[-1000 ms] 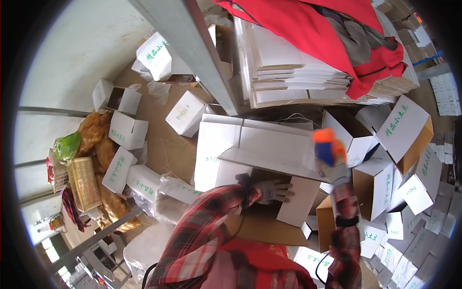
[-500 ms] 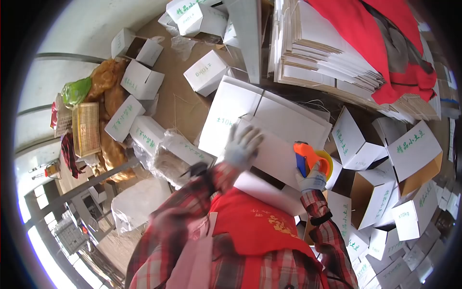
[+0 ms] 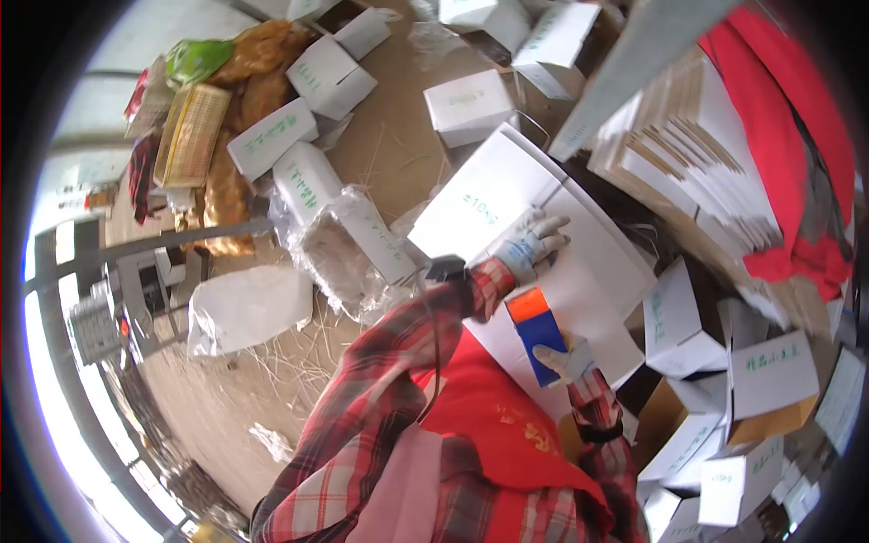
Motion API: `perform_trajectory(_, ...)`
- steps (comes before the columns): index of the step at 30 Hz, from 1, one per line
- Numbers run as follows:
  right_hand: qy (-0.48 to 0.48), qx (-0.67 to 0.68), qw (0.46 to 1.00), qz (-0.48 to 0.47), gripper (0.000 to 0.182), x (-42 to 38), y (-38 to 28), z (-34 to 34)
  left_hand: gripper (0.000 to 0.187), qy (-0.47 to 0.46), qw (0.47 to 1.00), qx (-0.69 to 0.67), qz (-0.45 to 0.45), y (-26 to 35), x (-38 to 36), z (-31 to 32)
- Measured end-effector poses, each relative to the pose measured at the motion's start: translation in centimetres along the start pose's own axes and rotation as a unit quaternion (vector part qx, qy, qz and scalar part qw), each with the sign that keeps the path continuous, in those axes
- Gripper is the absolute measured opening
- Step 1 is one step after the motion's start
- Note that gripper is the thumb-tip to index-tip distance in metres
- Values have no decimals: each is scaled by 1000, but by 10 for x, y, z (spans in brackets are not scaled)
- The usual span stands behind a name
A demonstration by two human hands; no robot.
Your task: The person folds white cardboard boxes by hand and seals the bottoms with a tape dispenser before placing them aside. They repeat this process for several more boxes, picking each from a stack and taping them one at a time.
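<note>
My left hand (image 3: 529, 246), in a pale work glove, rests on the white carton (image 3: 489, 195) marked ±10kg, its fingers apart. My right hand (image 3: 568, 358), also gloved, is wrapped round an orange and blue tape dispenser (image 3: 536, 333). The dispenser lies over the near part of the flat white cardboard, just below my left hand. My right thumb shows against its blue side; the other fingers are mostly hidden.
A stack of folded cardboard (image 3: 688, 145) stands at the upper right with a red cloth (image 3: 769, 100) over it. Open white boxes (image 3: 774, 376) crowd the right. At the left are more boxes, a yellow crate (image 3: 192, 136) and plastic wrap (image 3: 249, 308).
The view has turned, shifting the surroundings. The tape dispenser has come closer to my left hand and turned, its blue side now showing. My left hand still lies on the carton.
</note>
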State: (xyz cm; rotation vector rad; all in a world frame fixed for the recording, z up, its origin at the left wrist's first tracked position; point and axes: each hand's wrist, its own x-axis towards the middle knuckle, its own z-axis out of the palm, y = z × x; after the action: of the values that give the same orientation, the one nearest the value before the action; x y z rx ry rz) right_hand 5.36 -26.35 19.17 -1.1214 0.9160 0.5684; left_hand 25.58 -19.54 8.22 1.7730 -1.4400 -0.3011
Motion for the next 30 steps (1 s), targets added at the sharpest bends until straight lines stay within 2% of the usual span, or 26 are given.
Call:
perform_trajectory(1, 11, 0, 1000, 30, 45, 9, 1, 0, 32, 5, 994, -69, -80, 12, -8, -8)
perform_trajectory(2, 5, -15, 1000, -13, 46, 14, 9, 0, 29, 1, 976, -147, -158, 24, -18, -14)
perform_trajectory(3, 2, -27, 999, -47, 47, 14, 23, -1, 30, -43, 923, -217, -315, 41, -22, -34)
perform_trajectory(4, -3, -42, 995, -87, 47, 14, 27, -4, 34, -109, 885, -249, -377, 45, -36, -39)
perform_trajectory(6, -27, -54, 997, -54, 52, 12, 19, -7, 41, -232, 785, -305, -486, 54, -59, -46)
perform_trajectory(8, -26, -64, 997, -46, 53, 13, 13, -4, 47, -215, 664, -452, -554, 53, -69, -33)
perform_trajectory(9, -31, -76, 994, -79, 53, 18, 17, -7, 51, -208, 594, -522, -576, 48, -72, -25)
perform_trajectory(11, -33, -103, 985, -133, 54, 22, 35, -16, 54, -238, 649, -527, -495, 34, -78, -19)
perform_trajectory(12, -29, -102, 989, -104, 54, 15, 31, -14, 55, -251, 672, -530, -453, 27, -84, -12)
perform_trajectory(13, -22, -98, 992, -80, 55, 11, 19, -8, 50, -240, 756, -391, -466, 50, -61, -45)
perform_trajectory(15, -15, -65, 997, -47, 54, 9, 11, -2, 33, -161, 784, -383, -462, 48, -66, -34)
perform_trajectory(16, -14, -54, 996, -69, 54, 10, 11, -2, 26, -120, 796, -377, -459, 45, -67, -27)
perform_trajectory(19, -11, -28, 988, -152, 53, 15, 16, 2, 25, -112, 822, -355, -432, 35, -70, -11)
perform_trajectory(22, 36, -108, 990, -85, 52, 27, 15, 4, 24, -84, 832, -338, -432, 19, -81, 5)
perform_trajectory(25, 19, -141, 990, 23, 52, 26, -21, 10, 22, -58, 829, -361, -423, 8, -89, 10)
perform_trajectory(26, 38, -184, 982, 31, 53, 23, -32, 10, 22, -50, 824, -376, -421, 4, -90, 13)
perform_trajectory(28, 72, -269, 959, 51, 55, 19, -47, 12, 21, -66, 821, -323, -466, 29, -68, -11)
perform_trajectory(29, 80, -262, 962, 18, 56, 23, -33, 9, 20, -74, 818, -295, -488, 37, -60, -20)
perform_trajectory(30, 88, -256, 962, -16, 58, 32, -10, 1, 19, -59, 845, -267, -460, 36, -59, -21)
